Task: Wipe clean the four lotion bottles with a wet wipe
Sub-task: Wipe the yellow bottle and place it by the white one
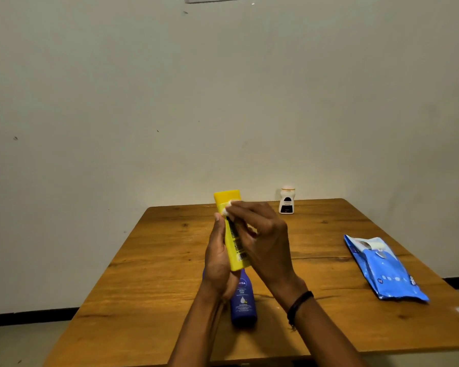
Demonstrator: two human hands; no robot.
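Yellow plastic lotion tube (230,242), flat-ended and printed with dark text, is held upright and slightly tilted above the middle of the brown wooden table (157,287). The left hand (217,260) grips its lower half from the left side, fingers curled round it. The right hand (263,239) pinches a small white wet wipe (229,206) and presses it against the tube's upper part. A dark blue lotion bottle (243,300) lies on the table just below the hands. A small white bottle with a dark label (286,201) stands upright at the table's far edge. A shiny blue wet-wipe pack (384,268) lies well apart at the right. A dark band (300,304) circles the right wrist.
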